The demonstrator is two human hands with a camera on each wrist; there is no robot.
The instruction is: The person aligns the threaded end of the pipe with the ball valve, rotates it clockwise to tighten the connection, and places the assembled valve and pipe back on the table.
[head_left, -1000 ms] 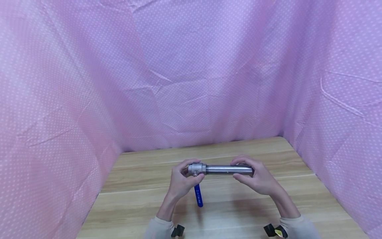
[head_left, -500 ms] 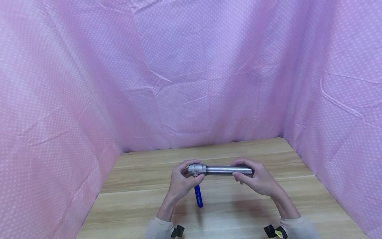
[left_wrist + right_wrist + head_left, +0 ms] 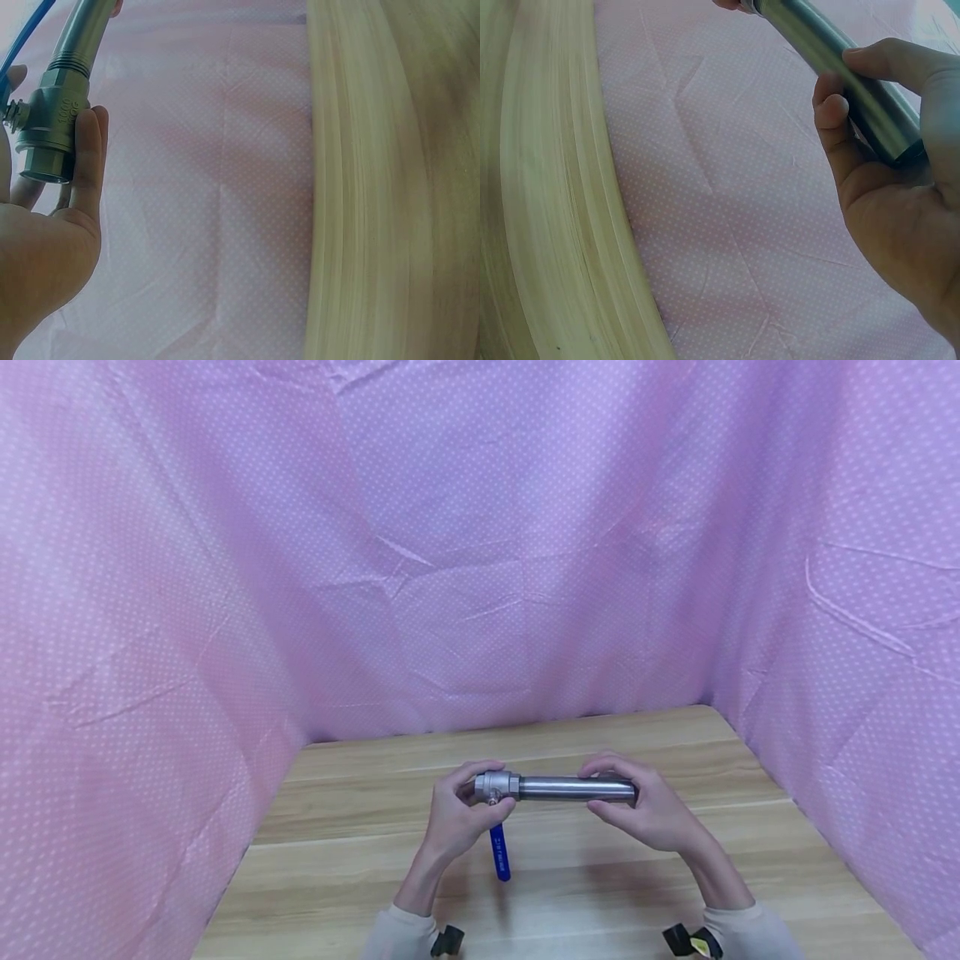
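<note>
A silver metal ball valve (image 3: 495, 784) with a blue lever handle (image 3: 499, 852) is joined to a smooth steel pipe (image 3: 558, 788). My left hand (image 3: 459, 814) grips the valve body, thumb in front and fingers behind. In the left wrist view, the pipe's threads (image 3: 71, 61) show at the valve's hex end. My right hand (image 3: 651, 806) holds the pipe's far end between thumb and fingers; in the right wrist view its fingers (image 3: 832, 112) curl round underneath. The assembly lies level above the table, and the blue handle points toward me.
Below the hands is a light wood-grain table (image 3: 360, 827). Pink dotted cloth (image 3: 480, 568) hangs behind it and on both sides. Black straps with small boxes (image 3: 447, 940) sit on both sleeves.
The right fingers have shifted round the pipe: the thumb rode higher on it half a second ago and now lies along its lower edge. The left hand and valve have stayed nearly still.
</note>
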